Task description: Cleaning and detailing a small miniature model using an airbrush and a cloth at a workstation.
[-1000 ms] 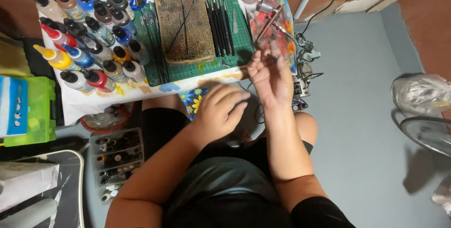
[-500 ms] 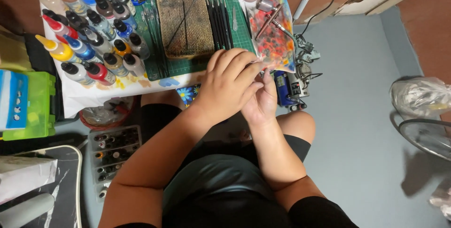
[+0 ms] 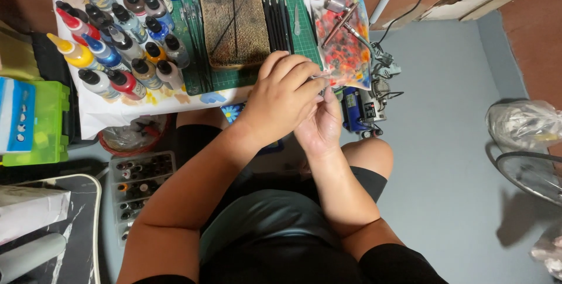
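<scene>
Since the earlier frame both hands have come together at the near edge of the surface; a second ago they were apart, the right one raised with open fingers, and now the left hand lies over the right hand and covers most of it. Left fingers are curled and their tips press on a small thin light thing, perhaps the end of a tool, which sticks out just past the grip toward the right; what it is exactly I cannot tell, because it is too small and partly hidden. The right fingers rise from below and meet the same point, so both grips look narrow and closed around this small thing, though the right one is mostly hidden. Just beyond the grip lies a green cutting mat, and on it, beyond and a little left of the grip, a brown worn block and a row of dark thin brushes. Beyond and right of the grip an airbrush lies on a sheet with red and orange spots. Far left of the grip many paint bottles with black caps stand close together. Right of the grip and lower, on the floor, there is a small blue compressor.
</scene>
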